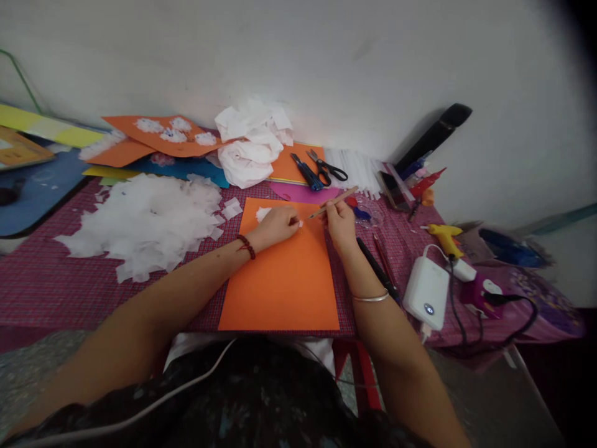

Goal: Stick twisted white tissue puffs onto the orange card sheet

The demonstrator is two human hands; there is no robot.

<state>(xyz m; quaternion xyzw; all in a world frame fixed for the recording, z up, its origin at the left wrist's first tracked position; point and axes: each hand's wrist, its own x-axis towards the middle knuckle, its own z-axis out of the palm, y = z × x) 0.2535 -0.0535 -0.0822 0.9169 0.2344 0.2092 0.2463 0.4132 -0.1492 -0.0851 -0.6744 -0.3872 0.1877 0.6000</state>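
Observation:
An orange sheet of paper (282,280) lies in front of me. Over its upper part is my left hand (276,226), fingers pinched together on a small white paper piece (301,224). My right hand (341,225), at the sheet's upper right edge, grips a tan pencil (344,195) slantwise, its tip pointing at the fingers of my left hand. Behind the left hand, a white tissue tuft (262,213) shows on the sheet, partly hidden. To the left spreads a large heap of thin white paper squares (149,218).
Behind the sheet are crumpled white tissue (249,158), scissors (329,169) and a blue cutter (308,174). Orange sheets with white tufts (168,146) lie back left. On the right are a white power bank (426,292), a yellow glue gun (445,238) and cables.

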